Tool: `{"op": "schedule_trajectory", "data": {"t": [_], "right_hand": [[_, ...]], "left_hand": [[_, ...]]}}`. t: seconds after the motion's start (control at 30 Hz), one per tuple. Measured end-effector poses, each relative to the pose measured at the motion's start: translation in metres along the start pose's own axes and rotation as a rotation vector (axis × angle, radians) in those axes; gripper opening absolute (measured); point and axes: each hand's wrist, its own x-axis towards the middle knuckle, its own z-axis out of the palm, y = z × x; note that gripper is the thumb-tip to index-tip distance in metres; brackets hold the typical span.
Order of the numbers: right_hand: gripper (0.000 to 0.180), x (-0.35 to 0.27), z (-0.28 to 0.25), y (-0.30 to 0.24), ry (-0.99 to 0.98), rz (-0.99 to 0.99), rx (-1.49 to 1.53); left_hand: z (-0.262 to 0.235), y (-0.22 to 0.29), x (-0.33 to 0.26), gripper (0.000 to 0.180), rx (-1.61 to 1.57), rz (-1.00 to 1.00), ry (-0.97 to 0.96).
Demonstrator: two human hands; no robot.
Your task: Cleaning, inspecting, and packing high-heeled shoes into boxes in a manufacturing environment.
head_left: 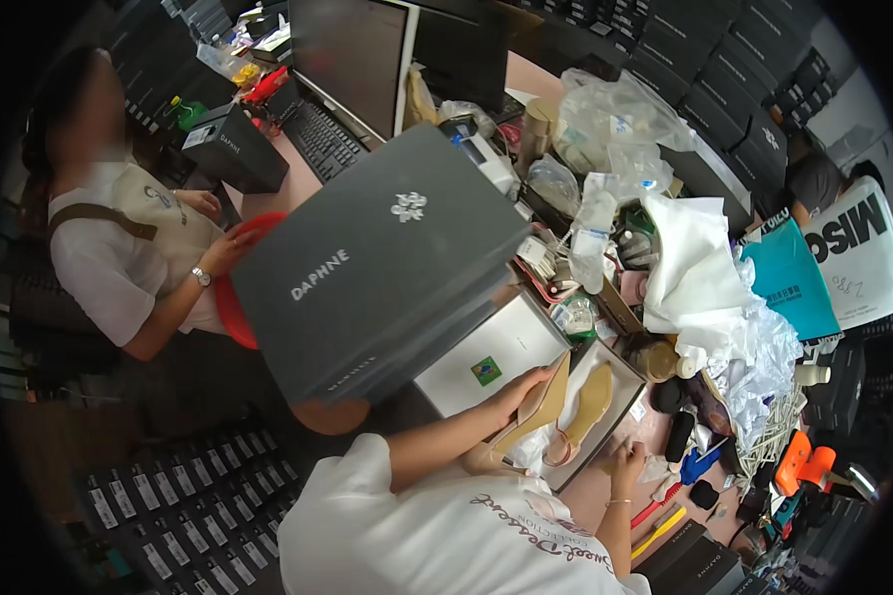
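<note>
Curling round a beige sandal (pixel 541 409), the left hand's (pixel 519 394) fingers hold it beside an open shoebox (pixel 613 428); the right hand (pixel 625 468) is loosely bent near the box, its hold unclear. Inside lies a second sandal (pixel 593 402); a large dark box (pixel 387 238) looms beyond the left forearm.

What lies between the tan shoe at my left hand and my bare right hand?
In the head view, a second tan shoe and the open white-lined cardboard box's side wall lie there.

Black keyboard (pixel 322 142) beside a monitor (pixel 347 64), teal bag (pixel 785 266).
</note>
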Motion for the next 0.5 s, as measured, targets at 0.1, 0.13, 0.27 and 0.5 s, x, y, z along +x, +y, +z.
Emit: {"op": "schedule_trajectory", "data": {"t": [0.1,0.13,0.27,0.5], "right_hand": [[0.010,-0.015,-0.013,-0.049,0.092,0.022,0.175],[0.010,-0.019,-0.016,-0.059,0.107,-0.006,0.288],[0.009,-0.035,0.008,-0.156,-0.003,0.010,0.441],[0.009,-0.063,0.070,-0.231,-0.286,0.170,0.766]], "left_hand": [[-0.014,0.015,-0.016,0.038,-0.071,-0.066,-0.053],[-0.020,0.017,-0.020,0.038,-0.102,-0.090,-0.070],[-0.042,0.020,-0.032,0.036,-0.107,-0.123,-0.066],[-0.047,0.039,-0.050,0.038,-0.144,-0.172,-0.170]]}}
